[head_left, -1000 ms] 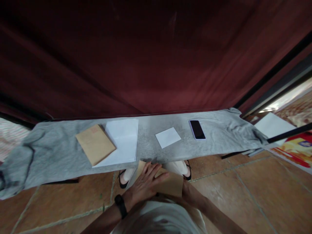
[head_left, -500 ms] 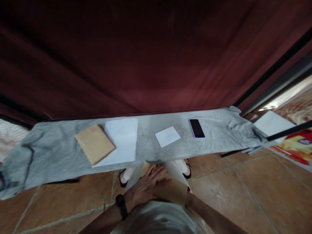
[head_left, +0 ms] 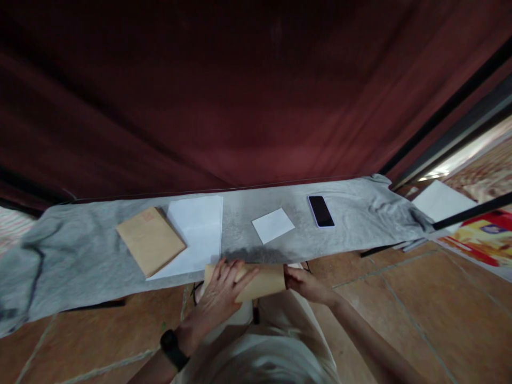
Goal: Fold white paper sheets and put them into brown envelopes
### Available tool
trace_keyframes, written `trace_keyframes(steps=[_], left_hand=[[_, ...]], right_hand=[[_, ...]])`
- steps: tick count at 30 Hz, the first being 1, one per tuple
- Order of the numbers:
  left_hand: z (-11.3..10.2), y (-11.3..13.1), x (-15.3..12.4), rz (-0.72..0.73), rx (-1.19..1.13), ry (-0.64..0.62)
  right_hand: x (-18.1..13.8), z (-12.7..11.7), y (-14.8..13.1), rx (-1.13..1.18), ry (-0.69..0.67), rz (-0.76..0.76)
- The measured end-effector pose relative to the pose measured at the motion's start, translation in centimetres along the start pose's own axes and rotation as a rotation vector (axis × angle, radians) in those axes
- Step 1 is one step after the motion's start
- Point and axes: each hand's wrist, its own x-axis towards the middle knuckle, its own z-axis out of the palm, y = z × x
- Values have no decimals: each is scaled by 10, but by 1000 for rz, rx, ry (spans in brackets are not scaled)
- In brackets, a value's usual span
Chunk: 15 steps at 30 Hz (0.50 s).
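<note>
A brown paper envelope [head_left: 262, 281] is at the near edge of the grey cloth-covered board, above my lap. My left hand [head_left: 226, 285], with a dark watch on the wrist, lies across its left part, fingers over the far edge and thumb apart. At the right end, my right hand [head_left: 303, 282] is closed on the envelope, its fingertips partly hidden. Beyond my hands a small white envelope [head_left: 273, 225] lies flat. To the left, another brown envelope [head_left: 151, 239] rests partly on white paper sheets [head_left: 202, 224].
A phone [head_left: 320, 211] with a dark screen lies right of the white envelope. The grey cloth [head_left: 84, 245] is rumpled at both ends. A dark red curtain [head_left: 240, 106] hangs behind. Black bars [head_left: 472, 213] and a printed bag [head_left: 488, 234] stand at the right.
The brown envelope has risen from my lap toward the board's near edge. My left hand moved left and forward with it; my right hand came into view at its right end.
</note>
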Motion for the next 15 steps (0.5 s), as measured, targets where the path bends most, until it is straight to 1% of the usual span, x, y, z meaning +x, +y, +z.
trace_keyframes(steps=[1, 2, 5, 8, 9, 11, 13, 15], left_hand=[[-1, -8, 0, -40, 1, 38], [-2, -16, 0, -83, 0, 82], [-3, -36, -2, -212, -4, 203], [-2, -45, -5, -235, 12, 268], [-1, -45, -6, -227, 20, 282], [2, -45, -9, -218, 33, 312], [6, -45, -13, -229, 37, 339], [10, -46, -17, -248, 43, 348]], right_hand=[[7, -5, 1, -9, 4, -4], [15, -11, 3, -30, 44, -5], [46, -26, 6, -205, 346, -11], [85, -35, 6, -539, 553, -10], [97, -35, 5, -653, 576, 17], [119, -34, 2, -839, 569, 112], [136, -32, -1, -941, 567, 230], [147, -31, -3, -971, 567, 322]])
